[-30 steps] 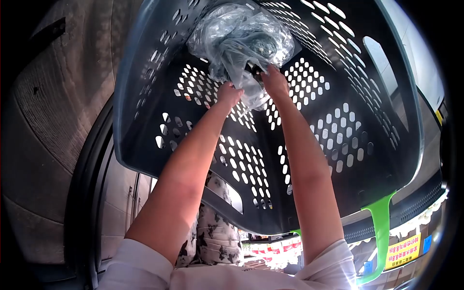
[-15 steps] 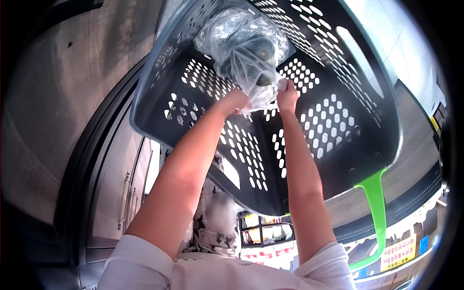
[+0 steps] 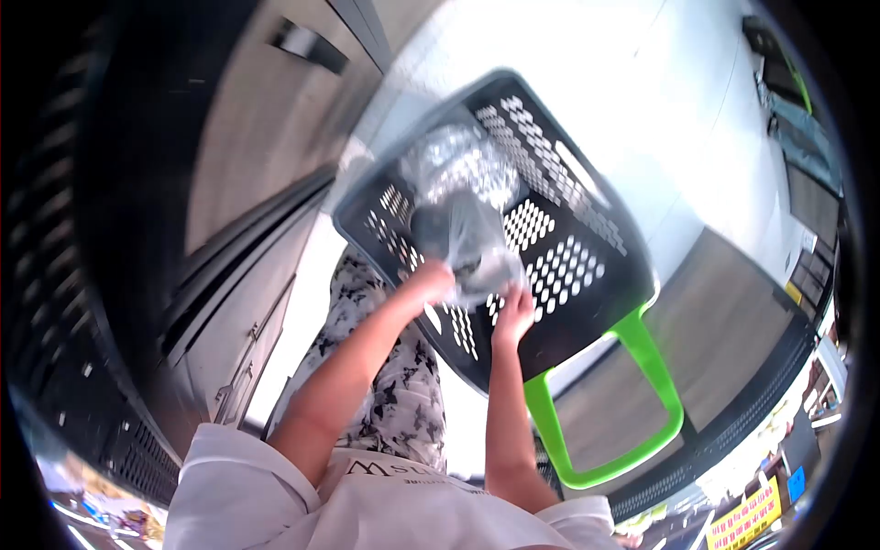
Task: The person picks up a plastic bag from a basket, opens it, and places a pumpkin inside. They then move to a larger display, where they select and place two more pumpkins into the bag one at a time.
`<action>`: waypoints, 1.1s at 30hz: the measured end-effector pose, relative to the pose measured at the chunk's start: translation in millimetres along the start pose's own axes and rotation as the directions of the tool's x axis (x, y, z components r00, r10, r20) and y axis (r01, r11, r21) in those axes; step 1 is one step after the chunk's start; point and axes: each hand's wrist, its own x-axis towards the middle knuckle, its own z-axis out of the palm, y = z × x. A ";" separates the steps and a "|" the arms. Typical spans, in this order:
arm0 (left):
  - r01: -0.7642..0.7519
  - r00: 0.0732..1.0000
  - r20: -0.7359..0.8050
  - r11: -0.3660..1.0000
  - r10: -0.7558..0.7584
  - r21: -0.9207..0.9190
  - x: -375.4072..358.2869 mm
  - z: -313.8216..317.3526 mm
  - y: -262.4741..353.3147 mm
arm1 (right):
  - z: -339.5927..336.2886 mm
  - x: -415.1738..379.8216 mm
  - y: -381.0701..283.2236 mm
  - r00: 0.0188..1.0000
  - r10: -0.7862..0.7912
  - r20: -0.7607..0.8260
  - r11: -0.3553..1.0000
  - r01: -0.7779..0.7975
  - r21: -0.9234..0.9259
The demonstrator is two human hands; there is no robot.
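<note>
A black shopping basket (image 3: 573, 312) with perforated sides and a bright green handle (image 3: 662, 390) is in front of me. Inside it, a clear plastic bag (image 3: 472, 229) holds something dark, with a shiny crinkled clear package (image 3: 463, 165) behind it. My left hand (image 3: 431, 280) is closed on the left part of the bag's near edge. On the bag's right edge, my right hand (image 3: 516, 310) grips the plastic with bent fingers. What lies in the bag is blurred.
Wooden-fronted cabinets (image 3: 243, 339) stand at the left. Pale floor (image 3: 632, 110) shows beyond the basket. At the lower right is a yellow sign (image 3: 747, 521), near shelving with goods. My patterned trousers (image 3: 394, 394) show below the basket.
The basket now appears smaller and lower, and its green handle shows more fully. Both hands have moved lower in view, still holding the bag. More floor is visible.
</note>
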 end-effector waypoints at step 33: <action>-0.851 0.515 -0.531 0.329 0.673 -0.409 -704.6 -155.3 14.5 | -232.1 -347.1 -496.8 0.234 -0.972 -0.033 0.094 0.510 0.855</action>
